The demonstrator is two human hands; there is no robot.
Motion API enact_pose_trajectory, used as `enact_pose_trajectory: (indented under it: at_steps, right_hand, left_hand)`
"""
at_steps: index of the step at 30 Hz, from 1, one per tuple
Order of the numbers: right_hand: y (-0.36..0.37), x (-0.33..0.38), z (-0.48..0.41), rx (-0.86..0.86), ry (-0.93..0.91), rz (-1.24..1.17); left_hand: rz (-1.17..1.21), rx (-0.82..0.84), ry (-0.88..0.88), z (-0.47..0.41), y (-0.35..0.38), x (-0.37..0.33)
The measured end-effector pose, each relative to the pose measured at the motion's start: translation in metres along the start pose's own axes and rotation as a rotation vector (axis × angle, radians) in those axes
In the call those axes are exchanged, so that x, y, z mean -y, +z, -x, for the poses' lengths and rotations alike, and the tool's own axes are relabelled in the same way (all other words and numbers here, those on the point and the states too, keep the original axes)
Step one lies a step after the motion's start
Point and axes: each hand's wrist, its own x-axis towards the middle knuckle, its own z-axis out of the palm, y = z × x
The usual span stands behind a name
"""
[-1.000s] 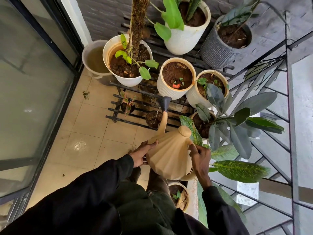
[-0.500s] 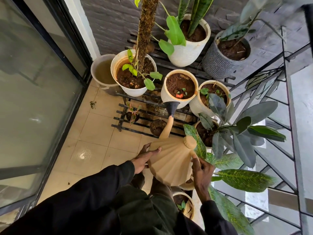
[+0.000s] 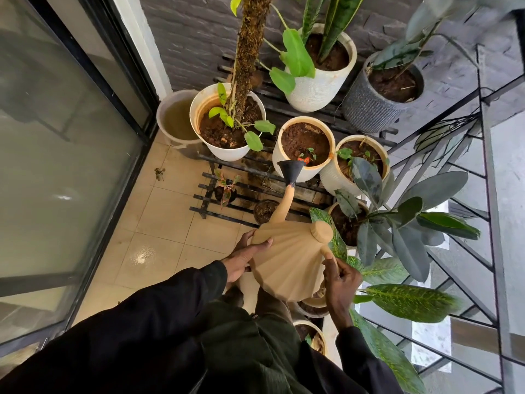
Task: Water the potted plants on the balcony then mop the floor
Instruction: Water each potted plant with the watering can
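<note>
I hold a tan ribbed watering can [image 3: 289, 260] in both hands over the balcony floor. My right hand [image 3: 339, 282] grips its handle at the right side. My left hand [image 3: 244, 258] supports the can's left side, thumb on top. The spout ends in a black rose head [image 3: 291, 169] that sits by the front rim of a cream pot [image 3: 304, 145] with brown soil and a tiny seedling. Around it stand a white pot with a moss pole [image 3: 227, 123], a ribbed cream pot [image 3: 359, 160] and a pot of dark rubber-plant leaves [image 3: 345, 223].
A black slatted plant stand [image 3: 227, 200] carries the pots; two small dark pots sit on its low step. A bucket of murky water [image 3: 174, 120] is in the corner. Glass sliding door [image 3: 56, 152] at left, metal railing [image 3: 483, 223] at right. Beige floor tiles [image 3: 159, 245] look wet.
The can has risen and moved forward; its rose head went from above the small low pot up to the cream pot's rim. The view has tilted up a little.
</note>
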Motion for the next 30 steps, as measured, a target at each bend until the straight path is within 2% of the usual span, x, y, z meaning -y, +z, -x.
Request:
enact_pose_trajectory:
  at_steps: [9,13,19,20,23,27,30]
  right_hand:
    - [0.009,0.016,-0.038,0.053,0.010,0.015]
    - [0.016,0.045,-0.066,0.120,0.126,-0.023]
    - [0.046,0.040,-0.133,0.273,0.123,0.006]
    - [0.050,0.058,-0.141,0.314,0.093,0.012]
    - [0.062,0.103,-0.169,0.399,-0.150,0.057]
    - [0.091,0.141,-0.205,0.515,-0.253,0.158]
    - [0.125,0.180,-0.227,0.564,-0.250,0.285]
  left_hand:
    - [0.076,-0.007,0.039,0.000,-0.003,-0.034]
    - [0.140,-0.027,0.056,-0.002,-0.005,-0.053]
    - [0.282,-0.064,0.105,-0.009,-0.014,-0.084]
    - [0.314,-0.076,0.108,-0.010,-0.015,-0.089]
    - [0.397,-0.107,0.128,-0.013,-0.017,-0.103]
    - [0.452,-0.152,0.093,-0.013,-0.020,-0.125]
    - [0.529,-0.180,0.065,-0.015,-0.028,-0.143]
